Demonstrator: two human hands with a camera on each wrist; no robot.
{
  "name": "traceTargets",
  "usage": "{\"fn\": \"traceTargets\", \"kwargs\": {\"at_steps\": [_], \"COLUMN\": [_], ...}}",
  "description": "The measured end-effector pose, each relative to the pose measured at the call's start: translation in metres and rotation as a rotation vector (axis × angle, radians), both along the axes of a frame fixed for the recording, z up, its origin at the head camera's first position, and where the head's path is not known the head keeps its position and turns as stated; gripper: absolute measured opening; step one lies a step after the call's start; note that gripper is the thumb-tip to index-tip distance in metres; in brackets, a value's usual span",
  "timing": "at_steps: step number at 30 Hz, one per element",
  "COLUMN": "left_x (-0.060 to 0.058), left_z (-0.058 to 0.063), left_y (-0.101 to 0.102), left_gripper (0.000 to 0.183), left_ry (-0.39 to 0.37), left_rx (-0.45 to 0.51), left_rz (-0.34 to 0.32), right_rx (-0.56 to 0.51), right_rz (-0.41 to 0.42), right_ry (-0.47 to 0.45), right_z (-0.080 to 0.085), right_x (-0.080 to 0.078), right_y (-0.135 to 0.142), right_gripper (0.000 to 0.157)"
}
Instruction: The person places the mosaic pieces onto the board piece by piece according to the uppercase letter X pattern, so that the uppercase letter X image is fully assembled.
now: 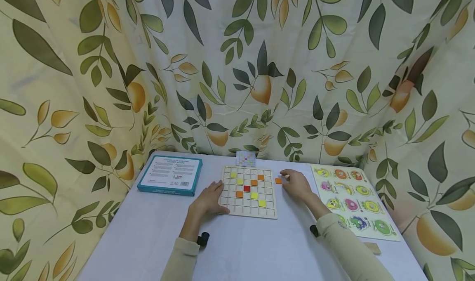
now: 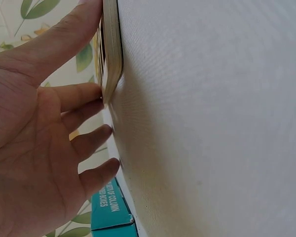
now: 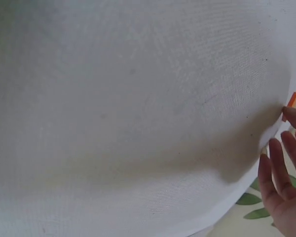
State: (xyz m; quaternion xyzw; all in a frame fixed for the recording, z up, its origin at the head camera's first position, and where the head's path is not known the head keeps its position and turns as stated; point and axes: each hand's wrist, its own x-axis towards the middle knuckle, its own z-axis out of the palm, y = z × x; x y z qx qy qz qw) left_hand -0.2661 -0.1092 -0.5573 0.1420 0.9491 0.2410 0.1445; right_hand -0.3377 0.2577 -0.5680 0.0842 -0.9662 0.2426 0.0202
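A square wooden grid board [image 1: 230, 208] lies on the table with several yellow, orange and red tiles set in its cells. The only red tile [image 1: 246, 188] sits mid-board, where diagonal lines of colour meet. My left hand [image 1: 209, 199] rests at the board's left side, thumb by the near-left corner and fingertips against the left edge; in the left wrist view its fingers [image 2: 86, 94] are fairly straight. Just right of the board, my right hand [image 1: 297, 185] pinches an orange tile [image 1: 278, 181] at the fingertips. The right wrist view shows that orange tile [image 3: 292, 98] at the thumb.
A small pattern card [image 1: 245, 158] stands behind the board. To the left lies a teal-edged box [image 1: 170, 175]. A fruit picture board [image 1: 367, 227] is at the right, with a small wooden piece [image 1: 372, 248] near it. Leaf-patterned curtains surround the table.
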Motion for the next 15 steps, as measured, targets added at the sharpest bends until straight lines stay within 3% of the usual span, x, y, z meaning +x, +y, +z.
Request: {"fn": "traceTargets", "kwargs": {"at_steps": [10,15], "left_x": [-0.004,-0.003], "left_z": [-0.011,-0.008], "left_y": [0.0,-0.001], "left_gripper": [0.104,0.105], "left_ry": [0.008,-0.002], "left_rx": [-0.015,-0.006], "left_rz": [-0.011,-0.006], "right_rx": [-0.018,-0.029], "right_rz": [0.031,0.041], "right_ry": [0.018,0.036], "right_z": [-0.005,-0.007], "right_x": [-0.001,-0.002], "right_y": [0.001,0.0], "right_gripper": [0.044,0.044]}}
